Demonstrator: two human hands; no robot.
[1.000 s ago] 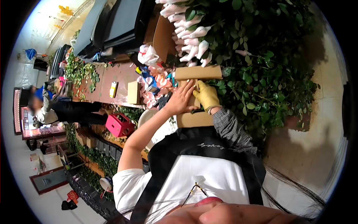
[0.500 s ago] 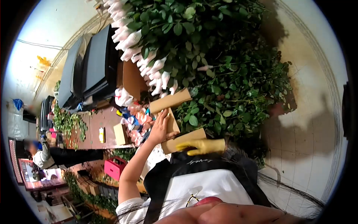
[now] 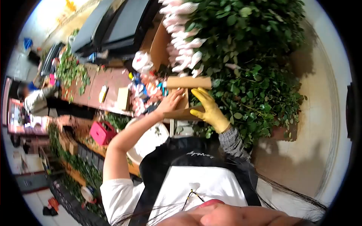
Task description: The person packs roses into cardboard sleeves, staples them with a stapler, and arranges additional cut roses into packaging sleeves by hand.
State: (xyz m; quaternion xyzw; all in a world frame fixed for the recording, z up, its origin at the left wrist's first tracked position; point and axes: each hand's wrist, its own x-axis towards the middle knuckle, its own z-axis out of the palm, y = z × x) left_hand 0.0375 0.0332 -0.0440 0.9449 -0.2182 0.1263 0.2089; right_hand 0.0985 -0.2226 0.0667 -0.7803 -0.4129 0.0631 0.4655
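Your bare left hand [image 3: 171, 103] was just lying flat on the folded cardboard [image 3: 188, 82], gloved right hand [image 3: 211, 113] spread wide beside it, between leafy stems [image 3: 260, 90] and that messy reddish tabletop [image 3: 115, 78], pink stool [image 3: 103, 132] further left.

The folded brown cardboard piece [image 3: 188, 82] is matt and papery. The yellow glove [image 3: 213, 115] looks smooth and rubbery; the grey checked sleeve [image 3: 233, 144] is creased woven cloth. The black apron [image 3: 184, 153] is matt cloth, the white short-sleeved shirt [image 3: 205, 180] soft plain fabric. The pale pink bud covers [image 3: 185, 42] look ribbed and net-like, and the dense green leaves [image 3: 256, 77] carry a slight gloss. The bright pink stool [image 3: 102, 132] is smooth plastic, the white bag [image 3: 142, 62] thin crinkled plastic, the reddish-brown bench [image 3: 113, 80] smooth with a faint sheen
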